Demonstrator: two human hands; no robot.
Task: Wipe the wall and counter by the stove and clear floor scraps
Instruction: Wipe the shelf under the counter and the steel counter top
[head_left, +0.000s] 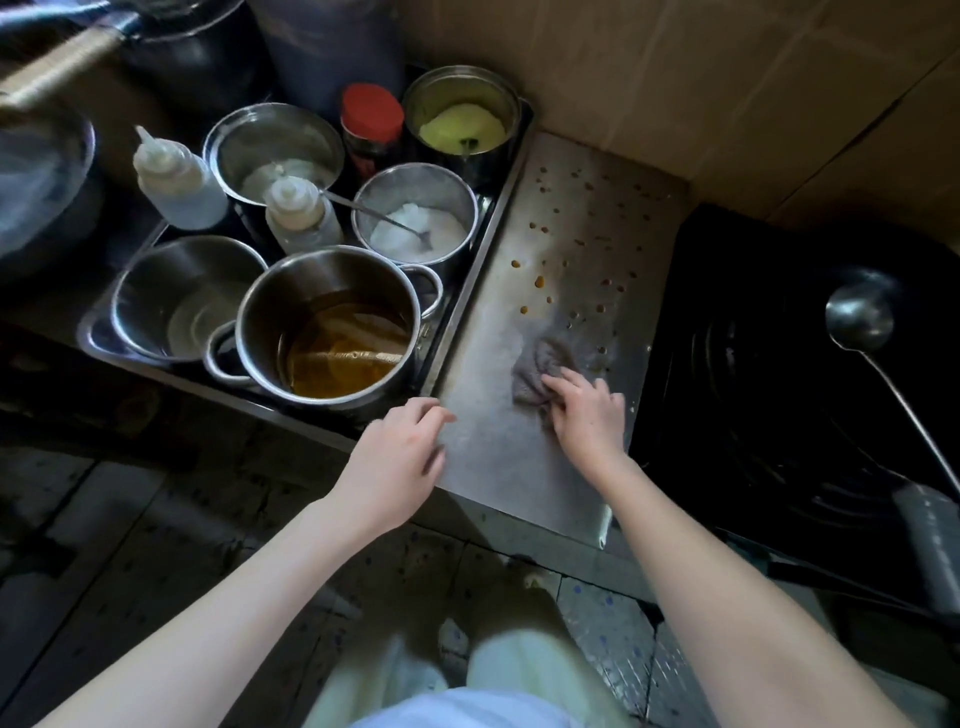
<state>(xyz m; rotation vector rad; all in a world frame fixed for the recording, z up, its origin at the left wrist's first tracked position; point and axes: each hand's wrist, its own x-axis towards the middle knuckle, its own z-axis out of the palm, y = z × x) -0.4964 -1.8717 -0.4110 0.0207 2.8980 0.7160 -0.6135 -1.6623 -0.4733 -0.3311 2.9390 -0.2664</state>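
A steel counter (498, 457) runs between a tray of pots and the black stove (779, 395). Brown and orange grease spots (540, 281) dot its far half. My right hand (589, 415) presses a crumpled grey cloth (535, 374) onto the counter's middle, fingers closed over it. My left hand (402, 457) hovers at the counter's near left corner, fingers loosely curled and holding nothing. The wall (727, 93) behind the counter is covered with brown cardboard. Dark tiled floor (156, 545) lies below.
A steel tray (93, 338) left of the counter holds several pots, one with amber oil (337, 348), bowls of white and yellow seasoning, two squeeze bottles and a red-lidded jar (371, 117). A ladle (860, 317) rests in the wok on the stove. My legs and a slipper are below.
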